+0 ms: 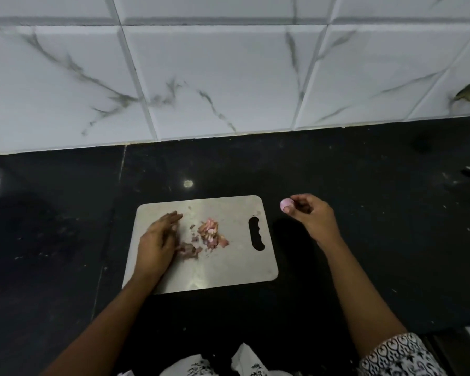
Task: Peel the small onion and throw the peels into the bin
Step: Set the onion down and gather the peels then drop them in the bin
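Onion [286, 205] half-hidden in right hand [308, 213] grip — left hand [158, 240] flat, fingers straight, partly hiding peels [210, 234].

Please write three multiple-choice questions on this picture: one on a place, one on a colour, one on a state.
1. Where do the peels lie?
A on the cutting board
B in a bowl
C on the floor

2. What colour is the counter?
A white
B black
C green

3. What does the right hand do?
A rests flat
B pinches the onion
C holds a knife

1 A: the pile lies there, beside the left hand.
2 B: it is dark below the white wall tiles.
3 B: its fingertips grip the pale onion.
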A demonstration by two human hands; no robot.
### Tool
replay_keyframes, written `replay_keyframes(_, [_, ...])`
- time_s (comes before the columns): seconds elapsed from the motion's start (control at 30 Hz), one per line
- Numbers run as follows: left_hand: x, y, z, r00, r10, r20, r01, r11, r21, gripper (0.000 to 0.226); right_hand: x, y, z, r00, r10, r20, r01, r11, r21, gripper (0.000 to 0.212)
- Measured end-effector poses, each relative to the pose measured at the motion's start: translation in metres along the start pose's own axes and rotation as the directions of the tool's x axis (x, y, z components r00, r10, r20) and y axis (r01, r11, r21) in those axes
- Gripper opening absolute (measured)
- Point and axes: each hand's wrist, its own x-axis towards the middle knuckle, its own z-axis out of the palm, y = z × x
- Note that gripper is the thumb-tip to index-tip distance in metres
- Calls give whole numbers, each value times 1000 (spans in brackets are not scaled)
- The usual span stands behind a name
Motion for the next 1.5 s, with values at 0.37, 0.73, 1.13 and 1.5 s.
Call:
replay_keyframes(0.37, [3,0,5,999,-3,-47,1,999,-49,29,25,43,-21,990,-49,134,68,988,-138,48])
replay_keyframes(0.73, [2,-5,2,991,-33,-128,6,979,-204,35,-7,-17,33,965,-229,-130,233,972,19,41])
replay_keyframes(1.13, [0,-12,0,985,-119,-127,50,892,-448,51,28,-72,174,590,-351,727,761,544,-355,44])
replay_keyframes(1.5, [-1,-8,-5,994,-69,-82,22,878,-478,45,-29,-30,127,622,-242,744,761,411,-503,39])
